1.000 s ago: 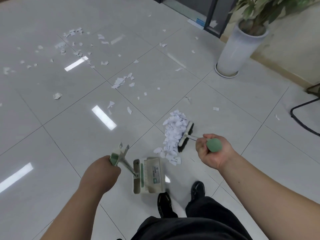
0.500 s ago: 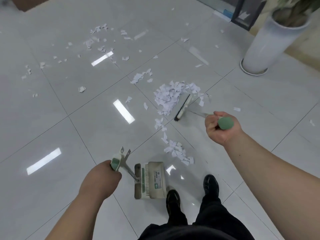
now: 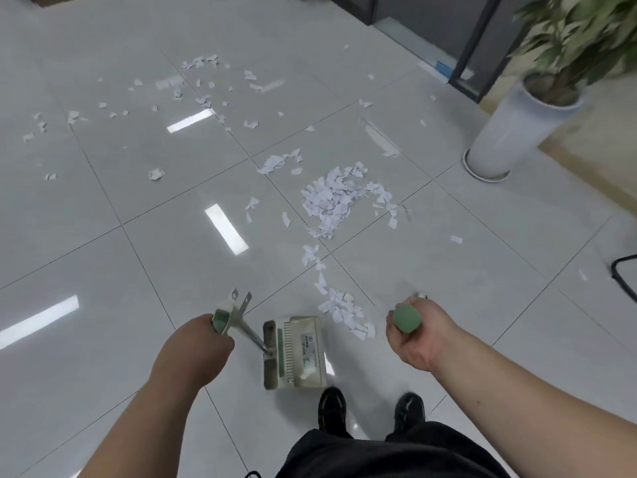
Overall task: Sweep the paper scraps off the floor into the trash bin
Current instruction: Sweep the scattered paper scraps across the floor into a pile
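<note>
Drew the green broom handle (image 3: 406, 318) back from the paper scraps (image 3: 331, 198), left heaped at centre frame with a trail down to the dustpan (image 3: 296, 353). Kept right hand (image 3: 418, 334) wrapped round that handle, left hand (image 3: 196, 346) round the dustpan's handle. Saw no trash bin in frame; still needed a gathering stroke.

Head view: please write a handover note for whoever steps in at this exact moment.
Left grip holds the dustpan handle; the dustpan sits just ahead of the shoes.
Right grip holds the broom handle; the broom head is not visible.
Done: a main pile is gathered ahead, with a trail of scraps running toward the dustpan.
Left: loose scraps lie scattered farther out. Whether the dustpan holds any is unclear. The trash bin is not in view.
</note>
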Demonstrator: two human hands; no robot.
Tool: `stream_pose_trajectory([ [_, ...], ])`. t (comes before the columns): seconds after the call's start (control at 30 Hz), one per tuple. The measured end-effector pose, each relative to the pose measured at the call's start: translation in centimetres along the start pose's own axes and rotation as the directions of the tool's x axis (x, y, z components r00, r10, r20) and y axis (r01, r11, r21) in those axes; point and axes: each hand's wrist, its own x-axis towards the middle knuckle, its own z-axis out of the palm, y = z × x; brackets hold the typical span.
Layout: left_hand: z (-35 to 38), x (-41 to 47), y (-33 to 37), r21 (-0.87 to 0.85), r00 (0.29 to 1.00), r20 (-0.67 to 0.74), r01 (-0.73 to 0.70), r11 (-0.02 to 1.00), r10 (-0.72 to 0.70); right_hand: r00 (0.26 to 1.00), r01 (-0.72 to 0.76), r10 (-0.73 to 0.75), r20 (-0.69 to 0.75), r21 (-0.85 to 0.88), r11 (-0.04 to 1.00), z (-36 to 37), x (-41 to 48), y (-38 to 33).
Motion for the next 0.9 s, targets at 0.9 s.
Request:
stream_pose_trajectory([
  [0.9,-1.0,1.6,-3.9,-0.019,0.992,-0.018,0.124,0.992,-0.125,0.815,-0.231,0.020,0.580,0.292,0.928,13.9,5.9,-2.7],
])
